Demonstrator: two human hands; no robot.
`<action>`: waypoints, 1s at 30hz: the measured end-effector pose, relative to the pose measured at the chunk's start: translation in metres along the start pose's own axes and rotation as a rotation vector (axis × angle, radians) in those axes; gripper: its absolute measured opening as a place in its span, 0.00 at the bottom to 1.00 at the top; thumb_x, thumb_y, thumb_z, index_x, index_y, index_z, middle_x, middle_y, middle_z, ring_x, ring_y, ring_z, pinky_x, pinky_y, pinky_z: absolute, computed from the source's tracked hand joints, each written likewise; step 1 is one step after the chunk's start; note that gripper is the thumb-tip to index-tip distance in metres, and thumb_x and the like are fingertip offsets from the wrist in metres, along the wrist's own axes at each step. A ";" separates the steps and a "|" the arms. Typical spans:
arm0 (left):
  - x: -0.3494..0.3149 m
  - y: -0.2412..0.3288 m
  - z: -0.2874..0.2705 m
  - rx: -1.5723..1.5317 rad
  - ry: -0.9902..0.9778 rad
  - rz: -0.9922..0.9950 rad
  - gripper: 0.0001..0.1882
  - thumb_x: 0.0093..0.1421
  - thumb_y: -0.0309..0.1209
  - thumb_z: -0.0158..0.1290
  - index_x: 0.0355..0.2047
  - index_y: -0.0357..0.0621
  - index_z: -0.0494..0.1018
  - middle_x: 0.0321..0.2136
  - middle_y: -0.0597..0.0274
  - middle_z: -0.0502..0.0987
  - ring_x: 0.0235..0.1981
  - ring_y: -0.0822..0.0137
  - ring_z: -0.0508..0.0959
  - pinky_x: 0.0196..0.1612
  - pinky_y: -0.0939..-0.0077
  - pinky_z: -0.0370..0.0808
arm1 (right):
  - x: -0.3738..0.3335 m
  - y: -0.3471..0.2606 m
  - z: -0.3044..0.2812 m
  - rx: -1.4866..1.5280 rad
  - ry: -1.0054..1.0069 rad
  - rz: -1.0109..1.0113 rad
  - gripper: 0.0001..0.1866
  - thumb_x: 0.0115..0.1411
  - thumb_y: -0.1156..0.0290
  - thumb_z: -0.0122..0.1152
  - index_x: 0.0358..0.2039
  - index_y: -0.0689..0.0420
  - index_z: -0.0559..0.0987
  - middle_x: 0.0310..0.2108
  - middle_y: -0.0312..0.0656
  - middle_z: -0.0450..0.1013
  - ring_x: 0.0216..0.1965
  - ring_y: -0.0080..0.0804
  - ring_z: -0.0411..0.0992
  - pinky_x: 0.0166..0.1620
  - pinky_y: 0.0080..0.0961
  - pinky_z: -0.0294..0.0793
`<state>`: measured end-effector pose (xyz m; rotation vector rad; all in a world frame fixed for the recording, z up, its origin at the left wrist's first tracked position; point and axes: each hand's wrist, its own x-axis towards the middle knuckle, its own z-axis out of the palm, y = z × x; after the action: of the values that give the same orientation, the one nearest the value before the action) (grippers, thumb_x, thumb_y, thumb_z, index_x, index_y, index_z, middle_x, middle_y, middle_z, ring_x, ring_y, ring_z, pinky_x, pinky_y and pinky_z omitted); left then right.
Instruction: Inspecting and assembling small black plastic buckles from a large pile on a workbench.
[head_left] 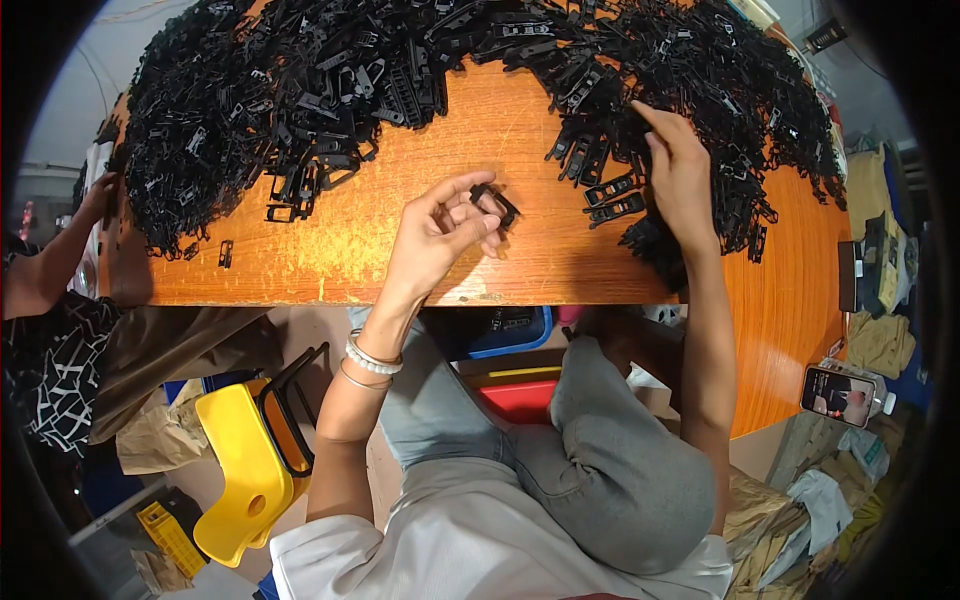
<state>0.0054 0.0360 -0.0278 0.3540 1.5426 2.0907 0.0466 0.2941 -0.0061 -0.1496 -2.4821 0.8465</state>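
Observation:
Between the fingertips of my left hand (445, 228), a small black plastic frame-like part (497, 205) is pinched just above the wooden table (340, 255). My right hand (680, 165) reaches into the near edge of the right-hand pile of black plastic parts (740, 90). Its index finger is stretched forward and its thumb stands apart; no part shows between them. Beside that hand, to its left, lie two longer black clip-like pieces (613, 207). Under its wrist sits a small cluster of black parts (655, 245).
Another heap of black parts (200, 130) covers the table's left side. A co-worker's arm (60, 240) rests at the far left edge. Below stand a yellow plastic chair (240, 460) and a blue bin (510, 335). A phone (838, 392) is propped at the right edge.

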 end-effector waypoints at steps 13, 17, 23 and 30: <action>-0.008 -0.006 0.004 0.155 -0.022 0.031 0.17 0.47 0.19 0.59 0.39 0.36 0.70 0.27 0.67 0.75 0.21 0.84 0.67 0.24 0.92 0.63 | -0.025 -0.008 0.003 -0.534 -0.026 0.069 0.06 0.50 0.71 0.59 0.23 0.61 0.77 0.29 0.41 0.68 0.36 0.37 0.65 0.39 0.31 0.59; -0.009 -0.003 0.012 0.077 -0.025 0.047 0.17 0.49 0.18 0.57 0.40 0.35 0.69 0.29 0.63 0.76 0.25 0.80 0.73 0.27 0.89 0.69 | -0.027 -0.021 -0.010 -0.568 0.014 -0.012 0.04 0.49 0.74 0.57 0.24 0.61 0.76 0.28 0.40 0.68 0.36 0.37 0.65 0.38 0.30 0.59; -0.012 -0.003 0.019 -0.013 -0.092 0.034 0.17 0.51 0.15 0.53 0.43 0.32 0.66 0.35 0.54 0.76 0.35 0.69 0.77 0.35 0.80 0.76 | -0.037 -0.071 -0.013 -0.109 -0.036 -0.183 0.03 0.47 0.78 0.57 0.25 0.59 0.74 0.33 0.40 0.71 0.36 0.36 0.67 0.41 0.29 0.60; -0.015 0.003 0.029 0.025 -0.117 0.122 0.17 0.51 0.14 0.52 0.43 0.32 0.65 0.36 0.54 0.76 0.36 0.69 0.77 0.40 0.80 0.74 | -0.052 -0.088 0.004 0.108 -0.131 -0.290 0.05 0.46 0.78 0.59 0.25 0.59 0.74 0.33 0.39 0.70 0.35 0.37 0.67 0.37 0.30 0.59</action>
<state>0.0320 0.0507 -0.0140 0.5819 1.5139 2.1028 0.0947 0.2076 0.0211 0.3046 -2.4876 0.8849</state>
